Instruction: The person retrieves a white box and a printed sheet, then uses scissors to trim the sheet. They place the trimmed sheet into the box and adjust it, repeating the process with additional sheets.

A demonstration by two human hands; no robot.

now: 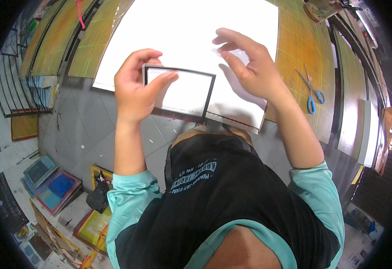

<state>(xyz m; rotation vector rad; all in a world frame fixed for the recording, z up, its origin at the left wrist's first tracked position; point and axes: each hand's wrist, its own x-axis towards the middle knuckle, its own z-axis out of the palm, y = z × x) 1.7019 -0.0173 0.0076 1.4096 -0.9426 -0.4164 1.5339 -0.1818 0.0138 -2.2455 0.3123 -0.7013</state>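
Observation:
My left hand (pixel 135 87) grips a white rectangular panel with a black border (pixel 185 92) by its left edge. The thumb lies on the face of the panel, and the other fingers go behind it. Faint small print runs along its lower edge. My right hand (pixel 250 67) is raised over a large white sheet (pixel 178 31), apart from the panel. Its fingers are bent and spread, with nothing seen between them. The sheet lies on a yellowish, grid-lined work surface (pixel 290 27) and reaches its near edge.
Blue-handled scissors (pixel 311 92) rest partly spread on the surface to the right. A clear container (pixel 321 9) stands at the far right. Framed screens (pixel 59 190) are stacked at the lower left, near a black rack (pixel 21 85). Grey tiles (pixel 88 125) cover the floor.

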